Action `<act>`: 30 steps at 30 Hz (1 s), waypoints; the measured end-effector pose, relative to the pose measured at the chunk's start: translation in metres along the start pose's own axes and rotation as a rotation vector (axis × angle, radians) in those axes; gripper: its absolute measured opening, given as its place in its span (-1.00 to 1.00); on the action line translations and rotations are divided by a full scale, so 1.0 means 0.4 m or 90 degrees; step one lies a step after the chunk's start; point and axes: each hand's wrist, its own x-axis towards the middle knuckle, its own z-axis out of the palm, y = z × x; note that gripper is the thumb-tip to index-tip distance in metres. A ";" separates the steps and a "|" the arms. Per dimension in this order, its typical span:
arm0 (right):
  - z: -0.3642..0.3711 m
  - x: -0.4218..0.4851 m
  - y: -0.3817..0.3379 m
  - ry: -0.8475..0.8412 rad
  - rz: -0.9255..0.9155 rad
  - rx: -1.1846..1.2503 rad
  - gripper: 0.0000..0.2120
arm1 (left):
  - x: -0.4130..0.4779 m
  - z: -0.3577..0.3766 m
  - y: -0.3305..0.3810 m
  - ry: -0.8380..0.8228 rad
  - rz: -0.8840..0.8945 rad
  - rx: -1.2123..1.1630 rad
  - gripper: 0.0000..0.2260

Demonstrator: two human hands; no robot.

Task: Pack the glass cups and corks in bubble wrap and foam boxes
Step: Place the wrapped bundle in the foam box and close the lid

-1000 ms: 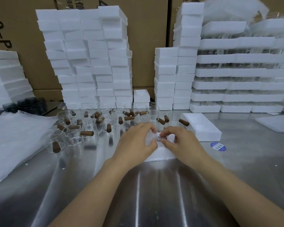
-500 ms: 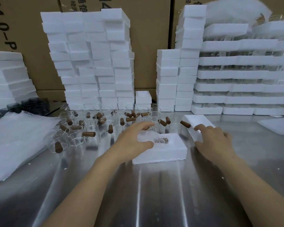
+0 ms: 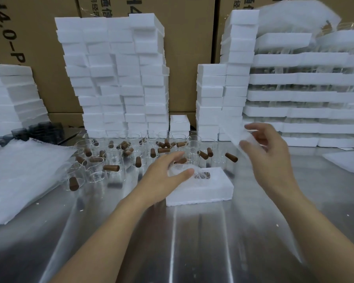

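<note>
A white foam box (image 3: pixel 204 190) lies on the steel table, with a bubble-wrapped cup and cork (image 3: pixel 201 175) set in its cavity. My left hand (image 3: pixel 168 176) rests on the box's left end, fingers pressing the bubble wrap down. My right hand (image 3: pixel 268 158) is raised to the right of the box and holds a foam lid (image 3: pixel 233 133), tilted and blurred. Behind the box stand several clear glass cups (image 3: pixel 112 160) with brown corks (image 3: pixel 110 168) lying in and among them.
Bubble wrap sheets (image 3: pixel 18 170) lie piled at the left. Tall stacks of foam boxes (image 3: pixel 114 78) line the back, with layered foam trays of glassware (image 3: pixel 305 99) at the right. Dark glass cups (image 3: pixel 39 129) stand at the far left. Cardboard cartons form the rear wall.
Both hands left the wrapped cup once it sat in the box. My right hand reached to the foam lid at the right and has now lifted it; my left hand stays on the box.
</note>
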 end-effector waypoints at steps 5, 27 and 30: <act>-0.003 0.013 -0.045 -0.120 0.313 0.596 -0.63 | 0.003 0.010 0.042 0.138 -0.005 -0.283 -0.48; 0.064 -0.011 0.069 -0.141 0.383 0.247 -0.68 | 0.027 -0.017 0.081 0.186 0.084 -0.371 -0.39; 0.074 -0.009 0.072 -0.166 0.388 0.222 -0.52 | 0.002 -0.023 0.045 0.194 0.079 -0.346 -0.22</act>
